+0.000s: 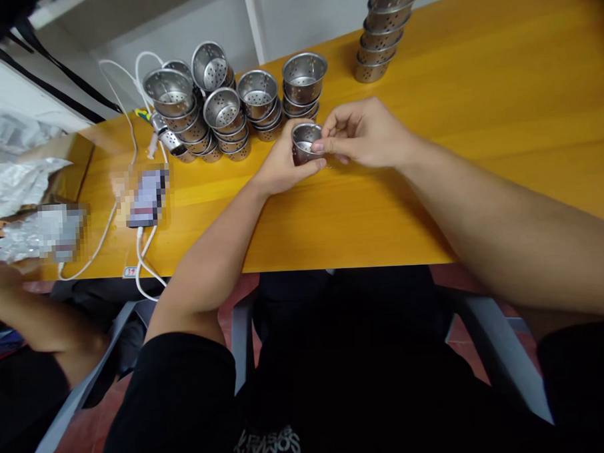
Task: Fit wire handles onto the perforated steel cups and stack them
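A small metal cup with holes punched in it [303, 153] is held above the table, its open mouth facing up toward me. My left hand [284, 162] wraps around its left side, with the thumb along the near side. At the cup's right rim, my right hand [361, 137] has thumb and fingers pinched together, the thumb tip overlapping the rim. Whatever lies between those fingertips is hidden or too small to name. Just behind my hands stands a stack of similar cups [303, 86].
More perforated cup stacks [222, 116] stand at the back left, and a tall leaning stack [379, 43] at the back right. A phone [148, 198] with white cables lies left on the wooden table [332, 232]. Plastic bags [19, 179] and another person's arm [40, 305] are at far left.
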Demonstrator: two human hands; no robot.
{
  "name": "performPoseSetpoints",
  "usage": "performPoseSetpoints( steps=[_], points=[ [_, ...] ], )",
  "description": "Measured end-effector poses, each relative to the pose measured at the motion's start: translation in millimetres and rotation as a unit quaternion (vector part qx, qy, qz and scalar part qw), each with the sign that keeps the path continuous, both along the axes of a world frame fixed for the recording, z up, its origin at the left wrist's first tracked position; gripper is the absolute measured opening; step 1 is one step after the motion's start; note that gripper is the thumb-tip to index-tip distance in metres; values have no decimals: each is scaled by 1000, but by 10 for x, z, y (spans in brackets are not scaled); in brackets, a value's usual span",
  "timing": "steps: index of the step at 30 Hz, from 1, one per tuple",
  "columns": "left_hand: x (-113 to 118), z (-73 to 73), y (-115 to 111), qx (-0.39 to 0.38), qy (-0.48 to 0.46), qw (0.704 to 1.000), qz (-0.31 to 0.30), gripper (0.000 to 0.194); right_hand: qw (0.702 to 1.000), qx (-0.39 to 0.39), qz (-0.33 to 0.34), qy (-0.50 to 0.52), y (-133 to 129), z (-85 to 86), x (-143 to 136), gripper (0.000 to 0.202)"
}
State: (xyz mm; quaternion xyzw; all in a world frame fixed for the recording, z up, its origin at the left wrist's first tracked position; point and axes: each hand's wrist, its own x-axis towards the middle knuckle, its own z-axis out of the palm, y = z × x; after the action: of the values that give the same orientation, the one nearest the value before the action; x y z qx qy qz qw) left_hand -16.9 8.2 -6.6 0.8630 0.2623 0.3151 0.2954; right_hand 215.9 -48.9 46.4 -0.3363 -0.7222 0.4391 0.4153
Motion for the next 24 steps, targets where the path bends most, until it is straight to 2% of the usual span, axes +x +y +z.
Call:
performPoseSetpoints(
  steps=[2, 7, 10, 14, 18, 21, 24],
  points=[
    [0, -9, 3, 2, -4, 1000, -1, 88, 999, 31, -20, -5, -4, -15, -4, 58],
    [-26, -24, 35, -15, -32, 999, 7, 100, 978, 155, -132, -36, -29, -17, -8, 44],
    [-46, -17, 55, -22, -33, 999, 25, 103, 965, 212, -129, -88, -39, 7, 17, 31],
    [-47, -17, 64, -35, -58, 997, 43, 106, 970, 191, -99, -112, -51, 32, 46, 26],
    [-43, -33, 67, -27, -51, 997, 47, 108, 978, 157, -74, -116, -60, 26, 44, 31],
    [-51, -34, 69, -15, -39, 998, 37, 109, 977, 157, -72, -122, -58, 16, 43, 35],
    [-61, -17, 53, -13, -35, 999, 39, 110, 977, 162, -69, -118, -51, 16, 51, 30]
  ],
)
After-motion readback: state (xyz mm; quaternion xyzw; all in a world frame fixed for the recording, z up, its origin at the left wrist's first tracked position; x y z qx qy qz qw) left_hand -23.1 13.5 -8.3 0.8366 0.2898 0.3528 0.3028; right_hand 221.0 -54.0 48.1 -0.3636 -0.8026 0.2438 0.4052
